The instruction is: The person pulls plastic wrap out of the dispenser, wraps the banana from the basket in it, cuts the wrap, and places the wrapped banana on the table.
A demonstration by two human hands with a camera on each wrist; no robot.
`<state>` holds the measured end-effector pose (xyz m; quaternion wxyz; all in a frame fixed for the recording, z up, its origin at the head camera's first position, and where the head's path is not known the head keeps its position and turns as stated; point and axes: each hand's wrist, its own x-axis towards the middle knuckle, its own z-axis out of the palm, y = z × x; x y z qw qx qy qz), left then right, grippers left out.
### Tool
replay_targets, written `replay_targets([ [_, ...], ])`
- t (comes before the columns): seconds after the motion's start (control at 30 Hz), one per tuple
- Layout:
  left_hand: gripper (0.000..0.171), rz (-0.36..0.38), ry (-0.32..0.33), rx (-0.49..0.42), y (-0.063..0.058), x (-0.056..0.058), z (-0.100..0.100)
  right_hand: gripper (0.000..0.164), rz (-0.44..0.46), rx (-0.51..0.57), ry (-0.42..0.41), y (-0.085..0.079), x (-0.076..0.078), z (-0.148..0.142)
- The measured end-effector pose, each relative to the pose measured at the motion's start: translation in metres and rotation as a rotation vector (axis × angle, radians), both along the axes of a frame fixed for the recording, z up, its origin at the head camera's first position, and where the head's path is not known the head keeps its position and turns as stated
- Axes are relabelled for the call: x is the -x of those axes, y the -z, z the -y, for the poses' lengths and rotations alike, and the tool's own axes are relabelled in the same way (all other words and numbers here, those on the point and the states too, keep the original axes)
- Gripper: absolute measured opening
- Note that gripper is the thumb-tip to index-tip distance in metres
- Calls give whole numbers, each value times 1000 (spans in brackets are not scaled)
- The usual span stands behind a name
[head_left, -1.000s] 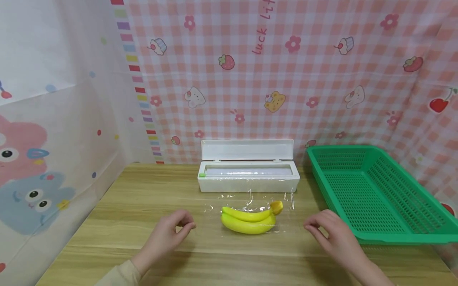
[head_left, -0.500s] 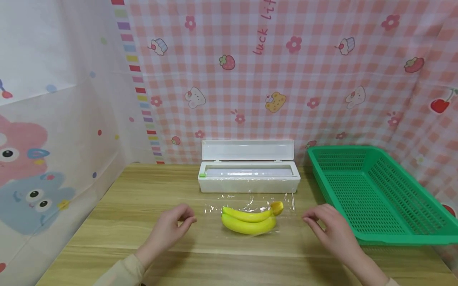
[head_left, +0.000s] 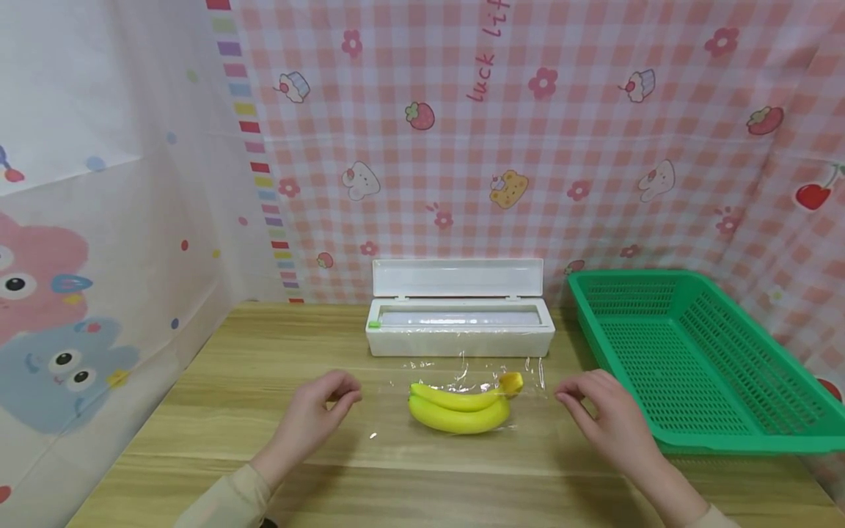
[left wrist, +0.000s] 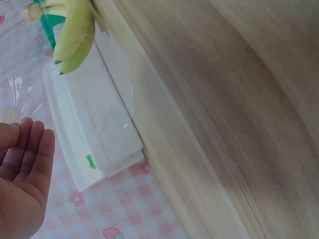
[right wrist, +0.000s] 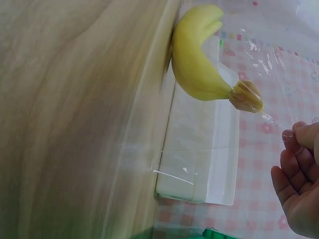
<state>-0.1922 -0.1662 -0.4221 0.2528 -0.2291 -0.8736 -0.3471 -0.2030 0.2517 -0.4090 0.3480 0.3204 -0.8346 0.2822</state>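
Note:
A small bunch of yellow bananas (head_left: 460,419) lies on the wooden table between my hands, its brown stem pointing right. A sheet of clear cling film (head_left: 543,372) stretches across and overlaps the bunch, showing mainly as glints and creases. My left hand (head_left: 313,414) pinches the film's left side between thumb and fingertips. On the other side my right hand (head_left: 614,418) pinches it the same way; the right wrist view shows thumb and forefinger meeting on the film (right wrist: 174,175). Behind the bananas stands a white cling film dispenser (head_left: 460,342), lid up, roll visible inside.
A green plastic basket (head_left: 739,440) stands at the right, its near left side close to my right hand. A green slider (head_left: 374,324) sits at the dispenser's left end. Pink checked cloth (head_left: 462,147) hangs behind the wooden table (head_left: 422,491).
Both hands have shifted slightly away from me towards the dispenser, keeping their pinch. Glints on the film have shifted. The bananas, dispenser and basket stay put.

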Motion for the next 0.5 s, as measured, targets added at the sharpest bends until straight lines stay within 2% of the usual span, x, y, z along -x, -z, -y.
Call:
replay_targets([
  [0.33, 22, 44, -47, -36, -4, 2, -3, 26, 18, 3, 41, -1, 4, 3],
  [0.5, 23, 27, -60, -51, -3, 5, -4, 27, 30, 1, 53, 0, 7, 4],
])
